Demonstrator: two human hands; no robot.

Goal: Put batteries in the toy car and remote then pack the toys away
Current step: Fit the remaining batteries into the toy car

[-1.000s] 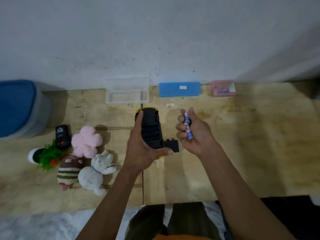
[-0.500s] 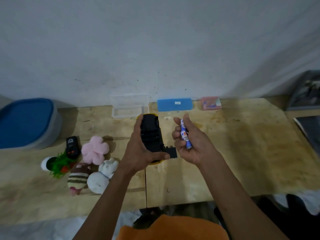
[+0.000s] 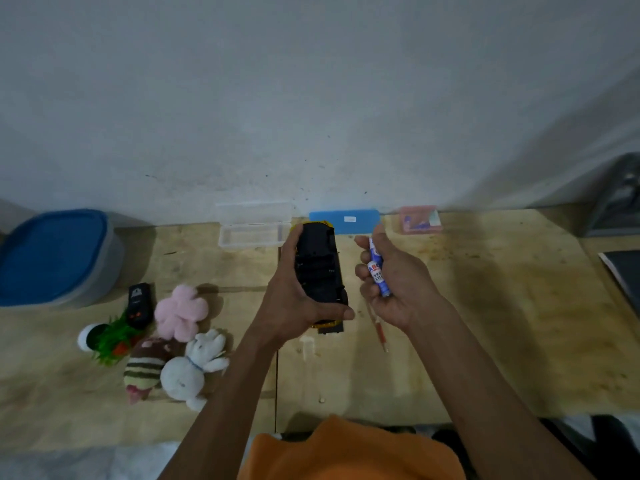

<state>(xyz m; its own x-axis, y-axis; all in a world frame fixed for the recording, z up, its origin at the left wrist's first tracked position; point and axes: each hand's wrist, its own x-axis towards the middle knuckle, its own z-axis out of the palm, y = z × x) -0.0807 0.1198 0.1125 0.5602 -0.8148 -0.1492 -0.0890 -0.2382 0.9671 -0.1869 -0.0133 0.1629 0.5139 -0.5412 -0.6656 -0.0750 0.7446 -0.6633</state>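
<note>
My left hand (image 3: 294, 299) grips the yellow toy car (image 3: 320, 271) upside down above the table, its black underside facing me. My right hand (image 3: 398, 282) holds blue-and-white batteries (image 3: 377, 268) in its curled fingers, just right of the car and apart from it. The black remote (image 3: 139, 304) lies on the table at the left, beside the plush toys. A small black cover piece (image 3: 330, 328) sits under the car's near end. A thin red screwdriver (image 3: 379, 330) lies on the table below my right hand.
A pink plush flower (image 3: 180, 312), a white plush rabbit (image 3: 192, 368), a striped plush (image 3: 142, 370) and a green plant toy (image 3: 110, 337) cluster at the left. A blue-lidded tub (image 3: 52, 258) stands far left. A clear open case (image 3: 254, 226), blue case (image 3: 344, 220) and pink box (image 3: 419, 220) line the wall.
The view has tilted up and drawn nearer. The hands keep their holds on the car and the batteries; the car's near end now hides most of the small black cover.
</note>
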